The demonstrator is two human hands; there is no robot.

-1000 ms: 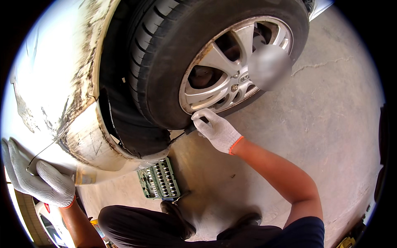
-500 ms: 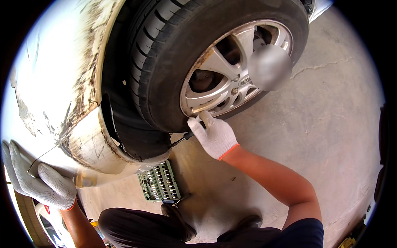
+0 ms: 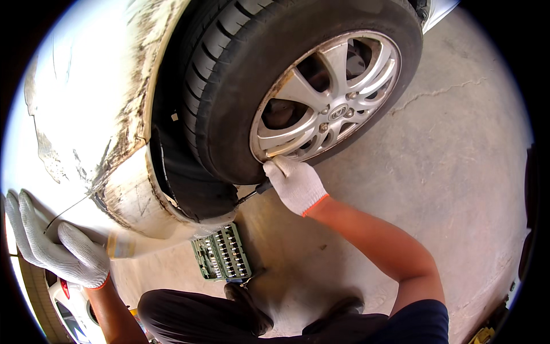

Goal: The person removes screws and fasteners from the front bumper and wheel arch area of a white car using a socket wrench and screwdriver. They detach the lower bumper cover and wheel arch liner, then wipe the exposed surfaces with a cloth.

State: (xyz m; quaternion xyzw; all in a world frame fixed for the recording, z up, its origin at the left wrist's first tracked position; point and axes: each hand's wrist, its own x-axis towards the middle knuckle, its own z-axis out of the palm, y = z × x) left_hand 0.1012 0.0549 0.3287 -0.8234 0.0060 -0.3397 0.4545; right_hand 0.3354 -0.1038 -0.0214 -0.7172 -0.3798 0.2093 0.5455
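Note:
My right hand [image 3: 294,183], in a white knit glove with an orange cuff, is closed around the black handle of a screwdriver [image 3: 250,196]. Its metal shaft points left, with the tip at the lower edge of the black wheel-arch liner [image 3: 197,192], beneath the tire. The glove hides most of the handle. My left hand [image 3: 60,249], gloved likewise, rests with fingers stretched against the scuffed, cracked white bumper [image 3: 127,195]. No tool shows in it. Beside my right hand stands the mounted tire [image 3: 226,123] with its silver alloy wheel [image 3: 338,112].
A green case of sockets [image 3: 222,252] lies open on the concrete floor [image 3: 424,166] below the bumper, near my shoes. Another white car [image 3: 70,312] stands at the lower left. Yellow items [image 3: 482,335] show at the lower right rim.
The right hand has turned slightly on the screwdriver handle, its fingers curled in closer. The car and wheel sit slightly differently in view. The left hand keeps its place on the bumper.

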